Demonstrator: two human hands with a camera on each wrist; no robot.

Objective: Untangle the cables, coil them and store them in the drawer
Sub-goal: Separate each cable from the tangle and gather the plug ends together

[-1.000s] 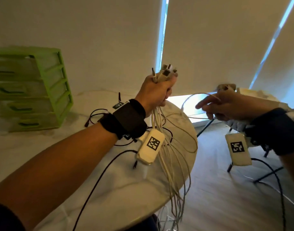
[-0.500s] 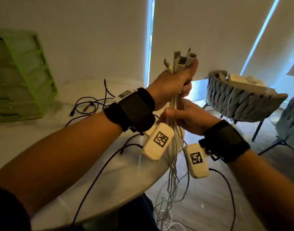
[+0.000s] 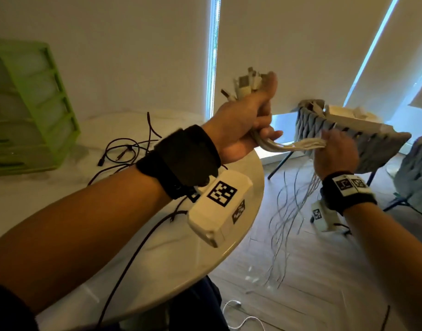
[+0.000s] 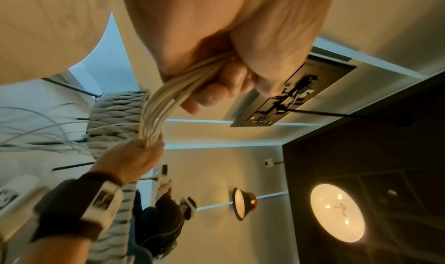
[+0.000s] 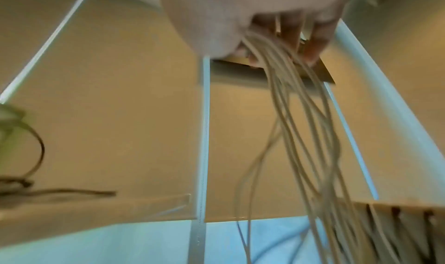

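Left hand point(image 3: 241, 123) is gripping white cables point(image 3: 293, 145) by the plugs, raised. Right hand point(image 3: 334, 154), closed round the bundle, is now sliding out toward 3 o'clock from just below left; strands straightening, coiling next. Drawer unit point(image 3: 26, 111) waiting at 10 o'clock.

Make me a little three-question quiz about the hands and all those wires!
1. True or false: the left hand grips the white cables with their plugs sticking up above the fist.
2. Which cables lie on the table? A) white B) black C) green
3. Fill in: the loose ends of the white cables hang from the right hand down toward the ____.

Key: 1 true. 2 B, the black cables. 3 floor.
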